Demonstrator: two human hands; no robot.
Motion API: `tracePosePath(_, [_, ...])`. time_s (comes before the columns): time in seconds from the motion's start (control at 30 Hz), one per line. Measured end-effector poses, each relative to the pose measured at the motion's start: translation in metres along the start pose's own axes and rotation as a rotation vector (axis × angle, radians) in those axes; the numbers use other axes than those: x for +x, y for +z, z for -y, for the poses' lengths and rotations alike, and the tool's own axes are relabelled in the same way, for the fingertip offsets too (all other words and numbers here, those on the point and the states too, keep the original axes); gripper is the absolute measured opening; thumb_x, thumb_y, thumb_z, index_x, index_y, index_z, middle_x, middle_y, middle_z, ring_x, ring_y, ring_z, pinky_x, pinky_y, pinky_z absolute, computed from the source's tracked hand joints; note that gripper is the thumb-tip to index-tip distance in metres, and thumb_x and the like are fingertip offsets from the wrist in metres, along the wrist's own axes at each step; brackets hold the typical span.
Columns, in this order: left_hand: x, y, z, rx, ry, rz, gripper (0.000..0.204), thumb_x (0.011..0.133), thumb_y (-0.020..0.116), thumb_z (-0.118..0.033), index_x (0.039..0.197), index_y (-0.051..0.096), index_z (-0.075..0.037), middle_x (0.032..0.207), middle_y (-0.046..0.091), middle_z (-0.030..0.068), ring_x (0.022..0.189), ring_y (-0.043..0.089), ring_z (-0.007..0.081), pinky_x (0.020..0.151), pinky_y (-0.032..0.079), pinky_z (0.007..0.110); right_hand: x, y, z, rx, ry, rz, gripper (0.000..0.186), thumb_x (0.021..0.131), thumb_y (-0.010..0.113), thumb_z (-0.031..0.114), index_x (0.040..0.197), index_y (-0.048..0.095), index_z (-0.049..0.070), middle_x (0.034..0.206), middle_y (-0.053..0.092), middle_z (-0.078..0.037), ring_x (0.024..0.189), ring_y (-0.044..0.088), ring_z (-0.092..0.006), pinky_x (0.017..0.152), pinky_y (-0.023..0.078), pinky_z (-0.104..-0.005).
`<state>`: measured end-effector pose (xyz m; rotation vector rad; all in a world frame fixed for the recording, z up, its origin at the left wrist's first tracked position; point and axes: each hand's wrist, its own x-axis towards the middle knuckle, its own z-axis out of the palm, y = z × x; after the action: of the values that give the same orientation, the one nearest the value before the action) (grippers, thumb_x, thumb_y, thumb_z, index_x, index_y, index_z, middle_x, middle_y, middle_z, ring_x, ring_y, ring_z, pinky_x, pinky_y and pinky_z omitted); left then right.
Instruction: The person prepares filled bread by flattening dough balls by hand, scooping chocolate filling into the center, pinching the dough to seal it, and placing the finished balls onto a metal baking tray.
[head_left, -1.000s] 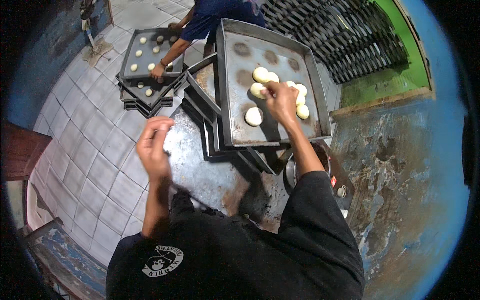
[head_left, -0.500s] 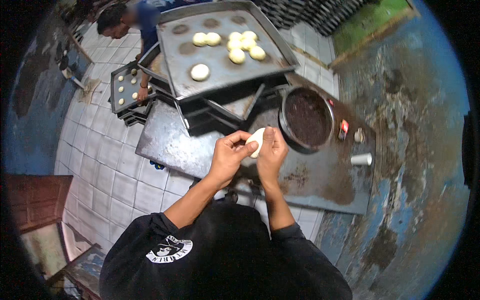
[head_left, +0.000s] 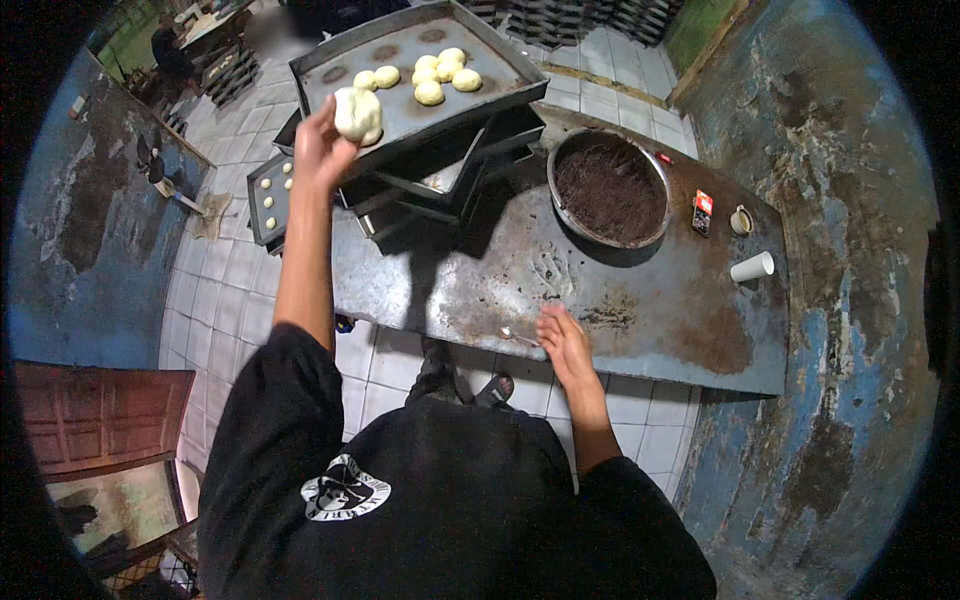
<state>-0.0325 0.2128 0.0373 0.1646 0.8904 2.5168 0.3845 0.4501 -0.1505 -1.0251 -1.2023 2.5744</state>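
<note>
My left hand (head_left: 325, 145) reaches out to the near left corner of the top baking tray (head_left: 405, 128), its fingers closed on a pale dough ball (head_left: 352, 108). That ball overlaps more pale dough on the tray, so their border is hard to make out. Farther up the tray lie several smooth dough balls (head_left: 429, 92), some in a cluster and two side by side. My right hand (head_left: 565, 345) hovers at the table's near edge with fingers stretched out. A small spoon (head_left: 518, 337) lies by its fingertips; whether they touch is unclear.
A large metal bowl (head_left: 553, 200) of dark crumbly filling stands on the metal table (head_left: 690, 330). Right of it are a red-and-black packet (head_left: 702, 213), a small round jar (head_left: 741, 220) and a white cup (head_left: 752, 267) on its side. A lower tray (head_left: 258, 205) holds more dough balls.
Both hands pinched a dough ball together before. They have parted: the left carried the ball up to the tray, the right dropped toward the spoon. The view has shifted.
</note>
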Motion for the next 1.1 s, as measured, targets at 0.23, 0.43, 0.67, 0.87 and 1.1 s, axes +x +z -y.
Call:
tracePosePath(0.23, [0.162, -0.138, -0.029, 0.191, -0.47, -0.201, 0.026, 0.093, 0.069, -0.025, 0.101, 0.069, 0.0, 0.094, 0.073, 0.0094, 0.075, 0.069, 0.0286, 0.05, 0.05, 0.045, -0.056, -0.052, 0.009, 0.082, -0.13, -0.219, 0.023, 0.104, 0.061, 0.026, 0.117, 0.063, 0.006, 0.091, 0.065, -0.003, 0.084, 0.062, -0.0124, 0.077, 0.05, -0.0275])
tracePosePath(0.43, [0.165, -0.138, -0.005, 0.291, -0.519, -0.168, 0.028, 0.091, 0.069, -0.02, 0.112, 0.067, -0.001, 0.104, 0.07, 0.0145, 0.084, 0.07, 0.0324, 0.06, 0.055, 0.046, -0.085, -0.082, -0.034, 0.346, -0.14, -0.401, 0.021, 0.103, 0.061, 0.021, 0.118, 0.061, 0.007, 0.094, 0.064, -0.002, 0.085, 0.061, -0.0123, 0.077, 0.05, -0.0277])
tracePosePath(0.67, [0.155, -0.174, -0.022, 0.151, -0.557, 0.032, 0.032, 0.093, 0.071, -0.023, 0.116, 0.065, -0.001, 0.1, 0.067, 0.0112, 0.076, 0.062, 0.0257, 0.055, 0.047, 0.034, -0.023, -0.044, -0.045, 0.155, -0.065, -0.256, 0.017, 0.103, 0.06, 0.021, 0.111, 0.064, 0.007, 0.092, 0.065, -0.003, 0.081, 0.061, -0.0112, 0.076, 0.051, -0.0258])
tracePosePath(0.87, [0.167, -0.156, -0.046, -0.146, -0.458, -0.51, 0.023, 0.096, 0.068, -0.019, 0.112, 0.065, -0.003, 0.108, 0.069, 0.0139, 0.095, 0.069, 0.0318, 0.068, 0.059, 0.047, 0.065, -0.036, -0.097, -1.182, -0.35, -0.043, 0.016, 0.095, 0.062, 0.014, 0.107, 0.07, 0.008, 0.101, 0.07, -0.009, 0.09, 0.066, -0.0266, 0.082, 0.052, -0.0406])
tracePosePath(1.1, [-0.004, -0.006, 0.012, 0.218, 0.005, -0.188, 0.037, 0.105, 0.056, -0.022, 0.13, 0.059, 0.005, 0.129, 0.067, 0.0174, 0.12, 0.064, 0.032, 0.109, 0.05, 0.044, 0.075, -0.06, -0.114, -1.884, -0.459, -0.155, 0.029, 0.093, 0.06, 0.018, 0.119, 0.067, 0.008, 0.123, 0.06, -0.013, 0.125, 0.052, -0.0277, 0.104, 0.04, -0.0465])
